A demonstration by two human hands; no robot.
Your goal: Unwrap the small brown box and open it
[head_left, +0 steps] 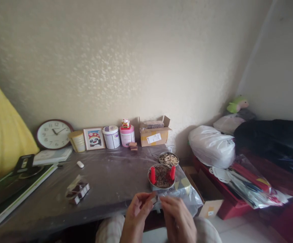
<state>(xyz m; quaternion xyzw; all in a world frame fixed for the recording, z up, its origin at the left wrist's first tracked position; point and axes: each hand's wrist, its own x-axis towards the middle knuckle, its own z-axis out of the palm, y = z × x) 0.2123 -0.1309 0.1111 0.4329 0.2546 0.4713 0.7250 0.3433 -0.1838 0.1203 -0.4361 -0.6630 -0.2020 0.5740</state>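
Note:
At the front edge of the table, my left hand (137,210) is closed around a small matchbox (155,199), pinched between thumb and fingers. Close beside it on the right, my right hand (178,216) has its fingers pressed together; whatever they hold is too small or hidden to make out. Just beyond both hands stands a round tin (161,187) of dark, crumbly material, with two red candles (153,175) upright in it. Behind that tin is a round dish (179,162) full of wooden matchsticks (168,158).
A plastic-wrapped pack of matchboxes (78,193) lies left on the table. Along the wall stand a clock (54,134), a panda picture (94,138), two canisters (111,137) and a cardboard box (154,136). Right of the table are an open carton (208,199) and a white bag (211,146).

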